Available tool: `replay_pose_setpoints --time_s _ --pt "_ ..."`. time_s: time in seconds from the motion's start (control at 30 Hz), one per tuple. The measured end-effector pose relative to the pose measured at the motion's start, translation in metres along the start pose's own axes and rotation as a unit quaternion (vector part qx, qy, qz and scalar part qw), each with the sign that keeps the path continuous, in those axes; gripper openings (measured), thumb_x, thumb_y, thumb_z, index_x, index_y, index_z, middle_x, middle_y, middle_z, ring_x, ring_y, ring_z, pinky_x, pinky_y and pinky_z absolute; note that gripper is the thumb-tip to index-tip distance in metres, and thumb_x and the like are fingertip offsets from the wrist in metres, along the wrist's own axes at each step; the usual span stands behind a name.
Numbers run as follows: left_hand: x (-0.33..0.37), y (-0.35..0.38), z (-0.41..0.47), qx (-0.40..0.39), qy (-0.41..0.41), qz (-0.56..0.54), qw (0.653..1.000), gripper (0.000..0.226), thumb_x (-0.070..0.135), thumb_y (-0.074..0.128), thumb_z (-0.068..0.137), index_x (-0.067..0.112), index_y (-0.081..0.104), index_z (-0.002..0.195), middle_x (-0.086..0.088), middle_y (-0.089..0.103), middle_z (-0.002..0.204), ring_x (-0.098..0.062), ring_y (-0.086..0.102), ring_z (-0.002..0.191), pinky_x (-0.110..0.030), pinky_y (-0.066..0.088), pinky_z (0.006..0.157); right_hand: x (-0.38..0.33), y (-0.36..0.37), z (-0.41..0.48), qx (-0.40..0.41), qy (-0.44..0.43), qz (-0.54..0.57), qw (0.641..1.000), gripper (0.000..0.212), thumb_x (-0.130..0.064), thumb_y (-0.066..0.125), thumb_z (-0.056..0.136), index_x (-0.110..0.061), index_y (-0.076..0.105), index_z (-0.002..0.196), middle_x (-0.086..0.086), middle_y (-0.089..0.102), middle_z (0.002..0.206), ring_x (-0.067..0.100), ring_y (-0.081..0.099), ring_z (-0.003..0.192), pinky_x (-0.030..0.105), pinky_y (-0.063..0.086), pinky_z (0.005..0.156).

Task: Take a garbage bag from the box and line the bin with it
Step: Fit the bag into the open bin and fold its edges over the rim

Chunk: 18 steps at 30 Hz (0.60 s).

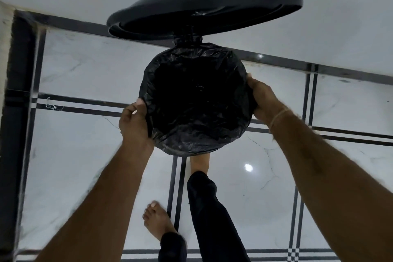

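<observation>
A black garbage bag [195, 100] covers the round bin's mouth and is folded down over its rim, so the bin itself is hidden beneath it. The bin's black lid [204, 8] stands raised behind it, hinged at the back. My left hand [134, 123] grips the bag's folded edge at the bin's left side. My right hand [263, 98] presses on the bag's edge at the right side. One foot [198, 162] is under the bin's front edge. No box is in view.
The bin stands on a glossy white marble floor [85, 155] with dark inlay lines, close to a white wall [319, 27] behind it. A dark door frame or post [14, 91] runs along the left. My other bare foot [157, 221] stands on the floor below.
</observation>
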<state>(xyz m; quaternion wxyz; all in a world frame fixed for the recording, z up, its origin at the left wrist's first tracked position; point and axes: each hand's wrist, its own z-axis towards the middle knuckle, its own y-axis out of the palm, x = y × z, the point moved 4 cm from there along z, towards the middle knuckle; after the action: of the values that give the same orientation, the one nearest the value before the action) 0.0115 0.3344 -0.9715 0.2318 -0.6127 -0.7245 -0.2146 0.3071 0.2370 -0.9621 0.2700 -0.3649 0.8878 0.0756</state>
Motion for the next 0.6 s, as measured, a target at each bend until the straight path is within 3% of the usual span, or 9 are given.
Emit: replay_pose_setpoints --time_s 0.07,0.13,0.23,0.3,0.4,0.47,0.53,0.6 --pt "-0.001 0.0 0.003 0.002 -0.005 -0.021 1.0 0.016 0.028 0.068 0.098 0.014 0.065 0.091 -0.003 0.075 0.095 -0.021 0.074 0.09 -0.035 0.064 0.076 -0.001 0.003 0.003 -0.01 0.023 0.024 0.999 0.041 -0.04 0.041 0.11 -0.015 0.073 0.106 -0.002 0.082 0.086 0.013 0.074 0.087 0.027 0.06 0.068" --pt "-0.006 -0.002 0.0 0.001 -0.012 -0.029 1.0 0.023 0.036 0.068 0.097 0.013 0.068 0.097 -0.003 0.076 0.101 -0.022 0.074 0.098 -0.036 0.064 0.08 0.001 0.0 0.003 0.008 0.008 0.026 1.0 0.041 -0.041 0.046 0.108 -0.01 0.073 0.11 0.003 0.081 0.094 0.016 0.075 0.089 0.031 0.062 0.073" --pt "-0.018 -0.009 -0.014 -0.028 -0.067 -0.047 0.996 0.043 0.057 0.055 0.098 0.02 0.07 0.114 0.0 0.072 0.122 -0.021 0.067 0.116 -0.042 0.056 0.099 0.013 -0.016 -0.009 0.141 -0.131 -0.045 0.98 0.036 -0.045 0.061 0.099 -0.01 0.068 0.106 0.011 0.074 0.104 0.02 0.07 0.092 0.041 0.063 0.087" --pt "-0.03 -0.014 -0.021 -0.057 -0.089 -0.047 0.993 0.041 0.055 0.053 0.1 0.022 0.069 0.118 0.0 0.07 0.125 -0.023 0.065 0.118 -0.045 0.055 0.1 0.028 -0.02 -0.024 0.213 -0.18 -0.066 0.958 0.035 -0.05 0.065 0.09 -0.017 0.066 0.102 0.014 0.072 0.108 0.021 0.068 0.093 0.048 0.06 0.093" --pt "-0.042 -0.02 -0.021 -0.073 -0.086 -0.039 0.993 0.033 0.043 0.054 0.103 0.017 0.067 0.118 -0.004 0.071 0.122 -0.028 0.064 0.12 -0.047 0.055 0.099 0.049 -0.015 -0.029 0.191 -0.152 0.041 0.969 0.025 -0.034 0.069 0.096 -0.012 0.064 0.105 0.014 0.071 0.103 0.023 0.068 0.093 0.05 0.059 0.095" --pt "-0.047 -0.019 -0.012 -0.085 -0.092 -0.059 0.99 0.042 0.043 0.053 0.103 0.015 0.064 0.133 -0.006 0.069 0.133 -0.028 0.063 0.126 -0.049 0.051 0.106 0.057 -0.017 -0.024 0.178 -0.106 0.122 0.971 0.02 -0.027 0.068 0.098 -0.007 0.067 0.1 0.013 0.071 0.102 0.032 0.071 0.103 0.052 0.057 0.099" --pt "-0.05 -0.014 -0.006 -0.092 -0.1 -0.081 0.987 0.049 0.045 0.051 0.103 0.016 0.06 0.142 -0.007 0.067 0.139 -0.028 0.062 0.129 -0.05 0.046 0.112 0.064 -0.018 -0.018 0.142 -0.061 0.19 0.97 0.024 -0.028 0.068 0.098 -0.004 0.072 0.101 0.018 0.073 0.116 0.041 0.067 0.119 0.054 0.055 0.102" --pt "-0.052 -0.011 -0.003 -0.099 -0.108 -0.094 0.985 0.054 0.048 0.051 0.101 0.017 0.057 0.144 -0.007 0.066 0.14 -0.029 0.061 0.13 -0.05 0.045 0.113 0.067 -0.019 -0.014 0.117 -0.04 0.197 0.973 0.031 -0.035 0.068 0.097 -0.006 0.074 0.106 0.018 0.073 0.125 0.039 0.066 0.122 0.054 0.054 0.103"
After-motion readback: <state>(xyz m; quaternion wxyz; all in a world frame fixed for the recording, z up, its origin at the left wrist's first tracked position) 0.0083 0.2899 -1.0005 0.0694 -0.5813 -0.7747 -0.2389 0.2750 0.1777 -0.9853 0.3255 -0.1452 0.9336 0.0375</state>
